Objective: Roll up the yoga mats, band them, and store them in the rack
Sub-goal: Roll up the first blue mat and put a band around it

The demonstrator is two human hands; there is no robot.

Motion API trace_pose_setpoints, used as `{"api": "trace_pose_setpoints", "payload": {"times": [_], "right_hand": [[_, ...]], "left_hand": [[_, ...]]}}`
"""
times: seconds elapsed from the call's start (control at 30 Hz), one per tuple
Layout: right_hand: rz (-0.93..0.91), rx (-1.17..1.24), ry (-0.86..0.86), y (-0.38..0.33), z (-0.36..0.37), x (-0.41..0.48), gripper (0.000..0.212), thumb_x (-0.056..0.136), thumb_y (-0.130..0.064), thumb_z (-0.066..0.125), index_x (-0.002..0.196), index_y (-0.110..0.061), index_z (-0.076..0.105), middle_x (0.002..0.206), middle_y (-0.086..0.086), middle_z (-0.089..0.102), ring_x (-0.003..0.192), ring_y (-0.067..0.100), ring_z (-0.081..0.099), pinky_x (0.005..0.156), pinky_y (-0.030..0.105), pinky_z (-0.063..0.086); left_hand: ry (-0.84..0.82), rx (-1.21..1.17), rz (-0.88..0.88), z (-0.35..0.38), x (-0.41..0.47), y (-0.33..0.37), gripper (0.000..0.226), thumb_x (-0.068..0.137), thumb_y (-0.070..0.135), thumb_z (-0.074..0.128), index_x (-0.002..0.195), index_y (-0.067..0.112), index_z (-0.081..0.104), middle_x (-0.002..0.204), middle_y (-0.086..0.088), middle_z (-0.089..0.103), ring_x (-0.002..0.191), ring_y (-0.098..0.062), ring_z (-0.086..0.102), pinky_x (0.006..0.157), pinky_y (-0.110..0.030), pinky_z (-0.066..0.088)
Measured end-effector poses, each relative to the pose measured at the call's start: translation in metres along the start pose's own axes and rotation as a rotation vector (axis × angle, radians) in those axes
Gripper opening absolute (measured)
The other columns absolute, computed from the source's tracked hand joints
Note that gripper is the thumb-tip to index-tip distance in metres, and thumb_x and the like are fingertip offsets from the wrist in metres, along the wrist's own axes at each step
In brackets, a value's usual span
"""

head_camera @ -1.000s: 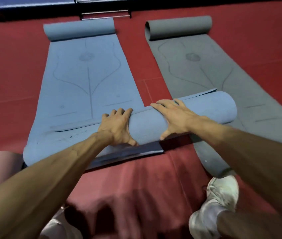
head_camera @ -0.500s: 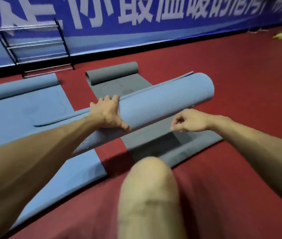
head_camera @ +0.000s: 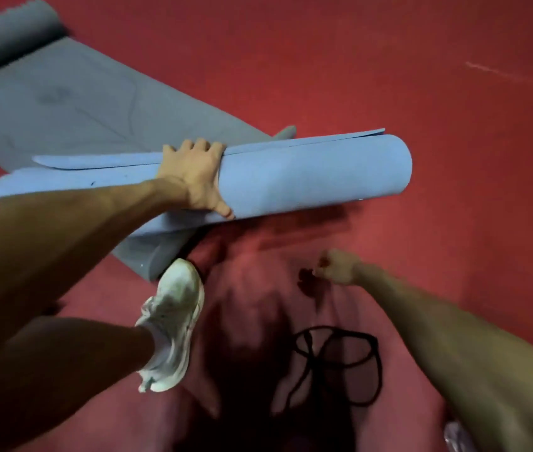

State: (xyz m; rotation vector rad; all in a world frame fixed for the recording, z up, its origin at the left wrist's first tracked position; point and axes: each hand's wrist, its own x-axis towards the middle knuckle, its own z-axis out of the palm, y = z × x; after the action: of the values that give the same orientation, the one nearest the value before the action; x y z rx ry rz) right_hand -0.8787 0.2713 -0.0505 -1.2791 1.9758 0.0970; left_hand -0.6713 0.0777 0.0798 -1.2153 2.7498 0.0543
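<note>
In the head view, the rolled blue mat (head_camera: 307,177) is gripped round its middle by the left hand (head_camera: 193,181), over the grey mat (head_camera: 79,102) spread on the red floor (head_camera: 421,76). The right hand (head_camera: 336,267) is blurred, with fingers curled, above the black bands (head_camera: 340,360) lying on the floor. Whether anything is held cannot be told.

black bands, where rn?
Head view, lower centre-right: black bands lie on the red floor, between the white shoe and the right forearm, below the right hand.

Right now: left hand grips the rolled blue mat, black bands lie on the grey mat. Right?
No. Head view: the left hand grips the rolled blue mat, but the black bands lie on the red floor, not the grey mat.
</note>
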Motion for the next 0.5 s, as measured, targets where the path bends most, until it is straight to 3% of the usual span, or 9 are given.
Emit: {"api": "trace_pose_setpoints", "payload": {"times": [0.07,0.17,0.23,0.3,0.37,0.5], "right_hand": [[0.082,0.009,-0.023,0.022,0.03,0.003,0.026,0.092,-0.027,0.059,0.1,-0.005,0.071,0.1,0.014,0.068,0.092,0.024,0.063,0.073,0.026,0.044],[0.142,0.005,-0.052,0.045,0.069,0.006,0.033,0.09,-0.03,0.062,0.115,-0.009,0.068,0.119,0.012,0.066,0.111,0.027,0.06,0.086,0.026,0.044],[0.161,0.002,-0.067,0.053,0.098,0.008,0.037,0.089,-0.033,0.065,0.119,-0.012,0.064,0.13,0.01,0.059,0.125,0.027,0.051,0.097,0.027,0.038],[0.181,-0.069,-0.053,0.054,0.123,0.011,0.038,0.085,-0.037,0.068,0.12,-0.022,0.06,0.146,0.01,0.041,0.14,0.031,0.029,0.108,0.038,0.03],[0.209,-0.18,-0.002,0.052,0.142,0.012,0.038,0.085,-0.036,0.066,0.122,-0.029,0.057,0.152,0.009,0.025,0.142,0.034,0.016,0.109,0.047,0.024],[0.209,-0.287,0.054,0.047,0.149,0.01,0.045,0.091,-0.039,0.057,0.133,-0.024,0.051,0.153,0.011,0.026,0.139,0.032,0.023,0.109,0.046,0.023]], "left_hand": [[-0.017,-0.001,0.063,0.032,0.006,0.027,0.12,0.041,0.068,0.08,0.14,0.02,0.033,0.131,-0.009,0.048,0.118,-0.032,0.044,0.096,-0.049,0.035],[-0.018,-0.021,0.138,0.078,0.004,0.06,0.117,0.039,0.068,0.078,0.137,0.022,0.034,0.127,-0.006,0.049,0.115,-0.03,0.046,0.094,-0.046,0.036],[-0.014,-0.002,0.18,0.102,-0.001,0.077,0.118,0.04,0.071,0.076,0.138,0.022,0.033,0.124,-0.004,0.05,0.112,-0.028,0.047,0.095,-0.045,0.036],[-0.015,0.02,0.208,0.115,-0.004,0.089,0.119,0.041,0.073,0.074,0.139,0.021,0.033,0.124,-0.004,0.049,0.111,-0.027,0.047,0.097,-0.046,0.035],[-0.039,0.033,0.227,0.12,-0.004,0.093,0.119,0.042,0.073,0.075,0.14,0.02,0.031,0.125,-0.004,0.048,0.111,-0.027,0.046,0.1,-0.047,0.032],[-0.054,0.046,0.226,0.119,-0.006,0.086,0.117,0.042,0.071,0.075,0.139,0.021,0.032,0.125,-0.004,0.047,0.111,-0.027,0.045,0.1,-0.047,0.032]]}}
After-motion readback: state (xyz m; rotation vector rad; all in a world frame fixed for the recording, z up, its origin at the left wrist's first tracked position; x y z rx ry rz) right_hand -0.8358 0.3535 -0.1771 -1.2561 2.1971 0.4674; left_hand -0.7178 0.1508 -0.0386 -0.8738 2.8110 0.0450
